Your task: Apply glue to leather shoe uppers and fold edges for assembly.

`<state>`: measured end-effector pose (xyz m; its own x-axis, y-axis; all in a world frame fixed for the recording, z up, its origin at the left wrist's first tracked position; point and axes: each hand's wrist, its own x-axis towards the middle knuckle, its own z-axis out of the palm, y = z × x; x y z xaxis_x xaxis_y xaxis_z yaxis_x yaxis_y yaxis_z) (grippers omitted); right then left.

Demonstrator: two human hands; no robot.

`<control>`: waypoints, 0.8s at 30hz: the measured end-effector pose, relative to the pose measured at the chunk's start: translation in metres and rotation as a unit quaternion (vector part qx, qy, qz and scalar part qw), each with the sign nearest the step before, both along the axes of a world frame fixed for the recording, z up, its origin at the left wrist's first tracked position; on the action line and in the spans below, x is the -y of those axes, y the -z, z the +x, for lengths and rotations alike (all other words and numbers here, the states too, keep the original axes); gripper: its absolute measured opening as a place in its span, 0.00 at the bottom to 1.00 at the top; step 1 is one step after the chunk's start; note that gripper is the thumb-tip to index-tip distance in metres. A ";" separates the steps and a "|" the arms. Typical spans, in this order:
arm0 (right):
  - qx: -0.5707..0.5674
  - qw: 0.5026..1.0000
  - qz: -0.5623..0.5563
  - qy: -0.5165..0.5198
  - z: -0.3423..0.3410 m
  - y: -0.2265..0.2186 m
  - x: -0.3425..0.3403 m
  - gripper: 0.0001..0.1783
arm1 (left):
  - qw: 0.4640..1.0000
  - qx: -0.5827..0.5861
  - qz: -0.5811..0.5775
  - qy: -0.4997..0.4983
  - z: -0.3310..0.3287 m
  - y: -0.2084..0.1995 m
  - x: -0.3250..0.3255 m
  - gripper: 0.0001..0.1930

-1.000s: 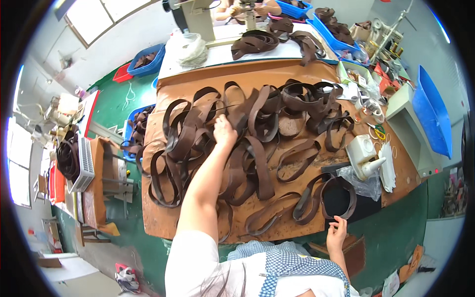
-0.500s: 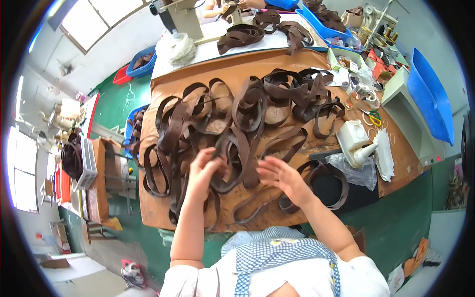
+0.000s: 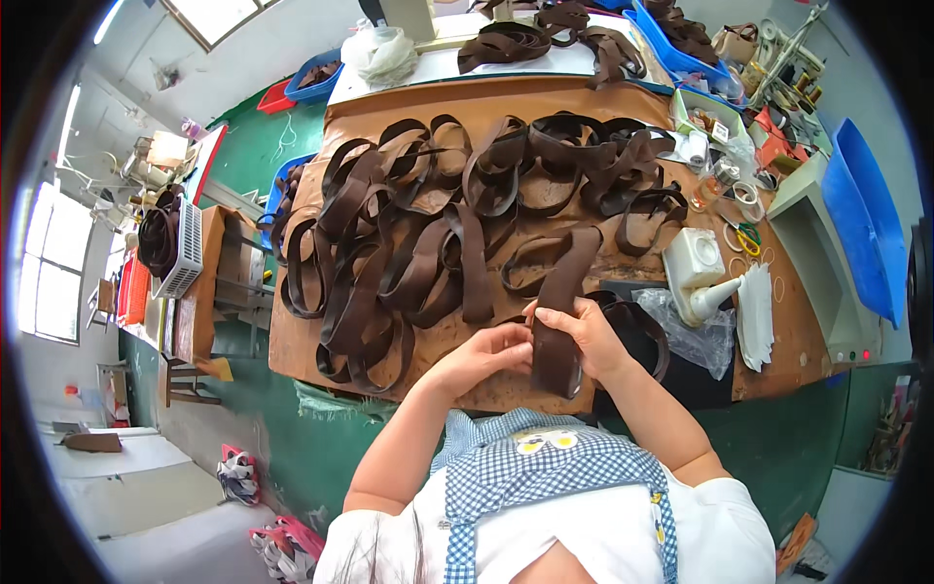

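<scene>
A wide dark brown strap [image 3: 566, 274] of leather-like material stands up from the near side of the table, tilted a little. My right hand [image 3: 592, 339] is closed round it from the right, its thumb lying across the front. At the strap's left edge is my left hand [image 3: 484, 360], fingers bent together and closed on that edge; their tips are partly hidden. Beyond both hands lies a heap of looped brown straps [image 3: 438, 263], spread over the worn tan tabletop [image 3: 467, 380]. Another looped strap [image 3: 650, 331] rests on a black mat to the right.
On the right stand a white bottle with a spout [image 3: 696, 258], a crumpled plastic bag [image 3: 696, 336], yellow-handled scissors [image 3: 747, 238] and tape rolls [image 3: 747, 201]. A blue tray [image 3: 864, 224] leans at the far right. A white table [image 3: 438, 68] with more straps adjoins the back edge.
Both hands were apart and held nothing; now they have come together on one strap, raised near the table's front edge. The view has shifted slightly.
</scene>
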<state>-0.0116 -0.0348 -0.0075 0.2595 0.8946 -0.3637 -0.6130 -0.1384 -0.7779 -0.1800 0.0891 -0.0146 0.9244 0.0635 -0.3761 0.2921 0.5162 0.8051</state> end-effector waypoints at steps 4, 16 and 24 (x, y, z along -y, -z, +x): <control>0.016 1.000 0.008 0.006 0.003 -0.006 0.009 0.09 | 0.987 0.047 -0.128 0.079 -0.006 0.033 -0.006 0.19; 0.024 0.997 0.047 0.049 0.001 -0.010 0.025 0.09 | 0.953 0.038 -0.286 0.095 0.004 0.042 0.002 0.26; 0.069 0.996 0.035 0.047 -0.002 0.001 0.030 0.10 | 0.996 -0.009 -0.084 0.009 0.013 0.023 -0.012 0.13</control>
<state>-0.0136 -0.0645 -0.0082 0.3857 0.8861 -0.2572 -0.5078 -0.0289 -0.8610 -0.1666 0.1013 -0.0379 0.9175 -0.0189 -0.3973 0.3171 0.6377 0.7020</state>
